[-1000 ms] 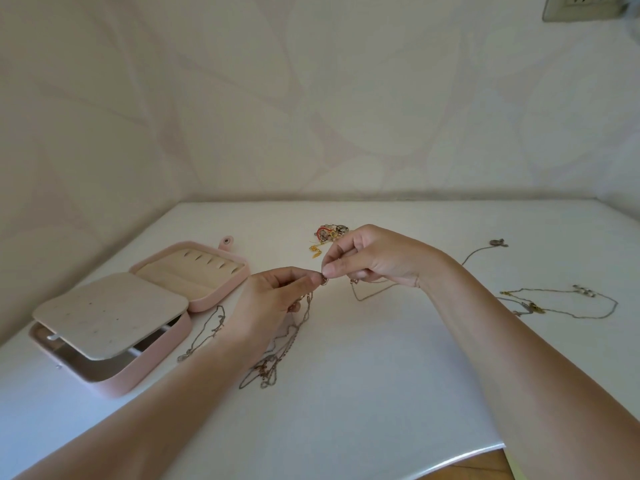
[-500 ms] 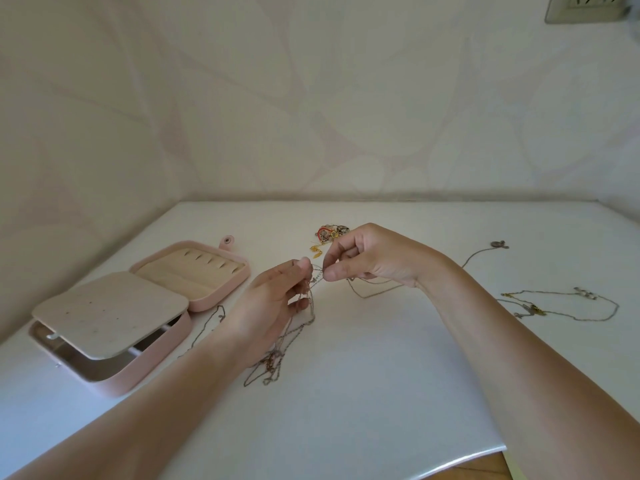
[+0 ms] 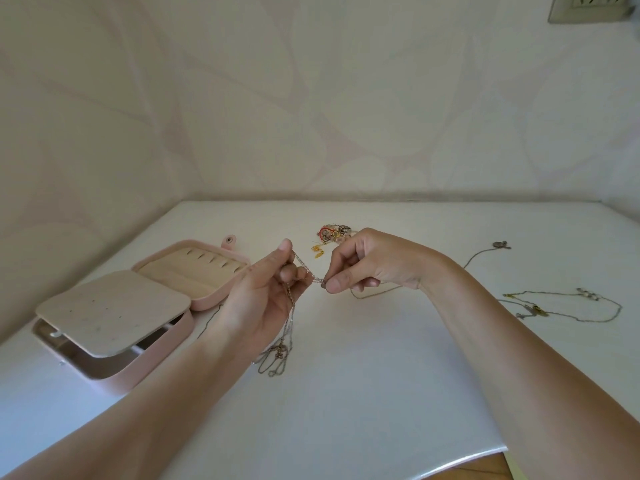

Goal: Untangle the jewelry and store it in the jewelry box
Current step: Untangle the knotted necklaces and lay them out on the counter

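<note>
Your jewelry box (image 3: 114, 379) lies open on the white table (image 3: 381, 393), and everything else sits to its right. Its 2 pink halves lie side by side. The farther half shows cream ring rolls (image 3: 194, 271). Over the nearer half a pale earring panel (image 3: 110, 311) is tilted up, so part of the compartment beneath shows. A snap tab (image 3: 229, 240) sticks out from the box's far edge.

Just right of the box, your left hand (image 3: 258, 299) is turned palm-up, its fingers curled around a thin chain (image 3: 304, 268). That chain runs in a straight line from the left thumb to your right hand (image 3: 374, 261), which pinches it between thumb and forefinger. Below the left hand, more chain hangs down to the table and ends in a knotted tangle (image 3: 275, 358) lying near the box's right side, outside the box.

Beyond the hands, farther right of the box, lies a colourful beaded cluster (image 3: 332, 233) with small gold pieces (image 3: 317, 251) just beside it. Well to the right of the box lie a pendant necklace (image 3: 498, 244) and a looped necklace (image 3: 568, 306).
</note>
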Demonstrator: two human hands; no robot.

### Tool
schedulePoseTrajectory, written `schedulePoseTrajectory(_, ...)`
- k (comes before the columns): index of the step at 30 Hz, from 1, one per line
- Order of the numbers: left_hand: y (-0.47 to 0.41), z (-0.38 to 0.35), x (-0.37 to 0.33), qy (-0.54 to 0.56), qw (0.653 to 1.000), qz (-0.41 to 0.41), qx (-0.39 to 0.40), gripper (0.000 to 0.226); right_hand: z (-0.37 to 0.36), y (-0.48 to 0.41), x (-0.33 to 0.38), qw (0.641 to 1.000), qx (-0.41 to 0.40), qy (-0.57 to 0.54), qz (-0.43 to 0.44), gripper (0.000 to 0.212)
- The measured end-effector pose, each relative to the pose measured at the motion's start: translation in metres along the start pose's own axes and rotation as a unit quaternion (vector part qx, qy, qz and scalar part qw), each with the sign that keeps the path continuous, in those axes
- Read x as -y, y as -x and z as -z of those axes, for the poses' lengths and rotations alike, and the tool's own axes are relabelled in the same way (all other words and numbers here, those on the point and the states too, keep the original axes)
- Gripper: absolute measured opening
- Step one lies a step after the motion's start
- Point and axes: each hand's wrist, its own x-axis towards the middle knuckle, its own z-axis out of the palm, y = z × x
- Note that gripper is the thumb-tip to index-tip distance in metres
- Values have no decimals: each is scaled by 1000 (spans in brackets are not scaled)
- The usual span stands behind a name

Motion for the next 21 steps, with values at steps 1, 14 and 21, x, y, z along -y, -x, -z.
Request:
schedulePoseTrajectory(1,0,-1,0,8,1000,5,-3,16,0,0,0,1000,8,3,-3,10)
schedulePoseTrajectory(14,1,4,-6,15,996,88,31,32,5,4,1,1000,-14,4,15,9)
schedulePoseTrajectory(21,0,8,-10,39,996,78,32,44,10,9,3,999,27,26,-5,8)
